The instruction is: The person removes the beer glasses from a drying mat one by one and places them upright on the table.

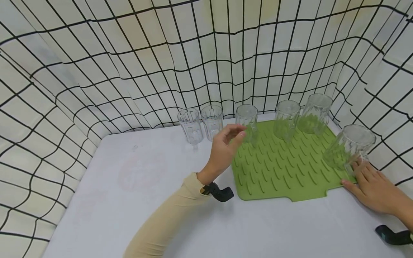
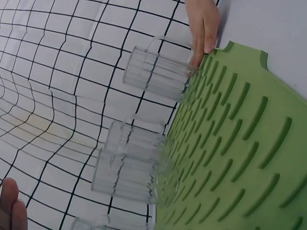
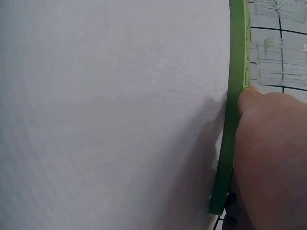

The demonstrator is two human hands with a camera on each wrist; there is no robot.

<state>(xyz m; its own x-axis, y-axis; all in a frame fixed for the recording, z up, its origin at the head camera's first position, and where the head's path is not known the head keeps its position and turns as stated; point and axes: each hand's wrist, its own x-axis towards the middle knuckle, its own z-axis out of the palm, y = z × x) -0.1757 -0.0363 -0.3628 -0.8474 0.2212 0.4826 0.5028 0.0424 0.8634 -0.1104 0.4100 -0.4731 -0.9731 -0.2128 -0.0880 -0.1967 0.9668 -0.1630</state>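
Observation:
A green ridged drying mat (image 1: 274, 175) lies on the white table. My left hand (image 1: 224, 145) is raised over its left edge, fingers loosely bent, overlapping a clear glass mug (image 1: 247, 114) in the head view. The fingertips (image 2: 18, 213) show empty in the left wrist view. My right hand (image 1: 371, 186) rests at the mat's near right corner, thumb along the edge and fingers extended beside the handle of a large glass mug (image 1: 345, 148). In the right wrist view that hand presses against the mat's edge (image 3: 233, 110).
Two more glass mugs (image 1: 286, 122) (image 1: 314, 114) stand at the mat's back right. Left of the mat, two others (image 1: 190, 125) (image 1: 212, 122) stand on the white tabletop (image 1: 129, 186). A white sheet with a black grid (image 1: 200, 64) rises behind and at both sides.

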